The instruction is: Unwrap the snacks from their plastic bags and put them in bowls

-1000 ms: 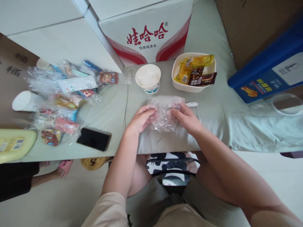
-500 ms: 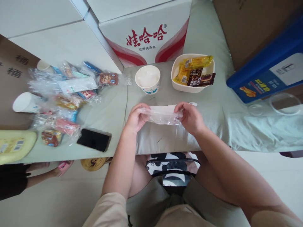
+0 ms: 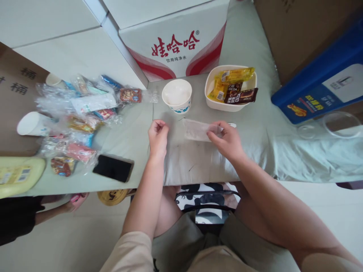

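Note:
My right hand (image 3: 227,138) pinches one end of a clear plastic wrapper (image 3: 195,130), which stretches out to the left above the cloth. Apart from it, my left hand (image 3: 158,138) is closed with thumb against fingers; whether anything small is between them I cannot make out. Just past my right hand, the end of a white object (image 3: 232,125) peeks out, mostly hidden. Beyond my hands stands a white paper cup (image 3: 178,105) with blue print and something whitish inside. To its right, a cream bowl (image 3: 227,106) holds yellow and dark brown cocoa snack packets (image 3: 241,96).
Packaged snacks (image 3: 93,104) and a tipped paper cup (image 3: 32,124) lie at left, near a phone (image 3: 113,167) and a pale yellow bottle (image 3: 19,175). A white carton (image 3: 176,68) stands behind; a blue container (image 3: 320,75) and a clear lid (image 3: 342,124) are right. Another person's hand (image 3: 78,202) shows lower left.
My left hand has let go of the plastic wrapper's left end and moved slightly left. The wrapper now hangs from my right hand alone.

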{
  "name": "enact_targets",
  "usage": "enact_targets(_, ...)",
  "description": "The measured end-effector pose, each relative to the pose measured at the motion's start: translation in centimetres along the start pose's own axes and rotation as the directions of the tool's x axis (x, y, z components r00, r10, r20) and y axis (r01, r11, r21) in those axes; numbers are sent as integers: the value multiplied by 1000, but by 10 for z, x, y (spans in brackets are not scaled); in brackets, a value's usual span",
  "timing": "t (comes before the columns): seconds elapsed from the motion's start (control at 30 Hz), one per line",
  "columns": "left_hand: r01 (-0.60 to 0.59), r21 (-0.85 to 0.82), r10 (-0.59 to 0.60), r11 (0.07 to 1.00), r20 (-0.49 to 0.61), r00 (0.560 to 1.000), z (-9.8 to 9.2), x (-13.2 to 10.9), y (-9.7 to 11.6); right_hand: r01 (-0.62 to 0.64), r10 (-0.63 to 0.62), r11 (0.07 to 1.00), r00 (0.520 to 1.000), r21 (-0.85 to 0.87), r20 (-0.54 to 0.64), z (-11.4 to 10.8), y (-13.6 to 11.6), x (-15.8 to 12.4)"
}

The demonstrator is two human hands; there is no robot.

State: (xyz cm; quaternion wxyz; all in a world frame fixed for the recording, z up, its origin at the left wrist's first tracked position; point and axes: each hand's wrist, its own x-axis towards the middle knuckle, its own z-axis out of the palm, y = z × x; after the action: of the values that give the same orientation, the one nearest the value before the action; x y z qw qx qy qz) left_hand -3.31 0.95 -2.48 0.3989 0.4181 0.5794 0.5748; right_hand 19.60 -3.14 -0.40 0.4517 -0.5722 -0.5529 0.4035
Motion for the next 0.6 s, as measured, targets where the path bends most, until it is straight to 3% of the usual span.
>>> enact_targets(0.07,-20,24,15,1000,192,981,1,-6,1,114,-112,993,992,-22,66,2,0,-1)
enact_targets(0.17,-6,55,-25,998,545,838,5,-21,6,158,-169,985,953,62,253,8,0,-5)
enact_targets(0.23,39,66,-73,997,662,746,7,-28,7,107,-143,988,912,114,384,12,1,-8)
enact_targets(0.27,64,72,-96,995,687,721,8,-31,8,84,-127,990,893,117,432,14,2,-9)
enact_targets(0.3,82,81,-115,993,693,712,8,-32,8,69,-109,992,882,104,458,15,2,-10)
enact_targets(0.37,99,103,-142,990,659,739,9,-34,8,50,-59,998,907,32,417,16,4,-11)
enact_targets(0.43,109,110,-153,988,586,796,9,-34,9,45,-28,998,960,-54,277,16,7,-9)
enact_targets(0.5,147,62,-157,987,540,827,8,-34,12,58,-43,995,985,-86,167,16,8,-6)
enact_targets(0.53,183,21,-165,983,543,823,8,-34,13,66,-51,994,984,-82,172,15,9,-4)
enact_targets(0.6,266,-71,-179,961,573,799,8,-35,16,69,-47,996,950,-58,310,12,10,1)
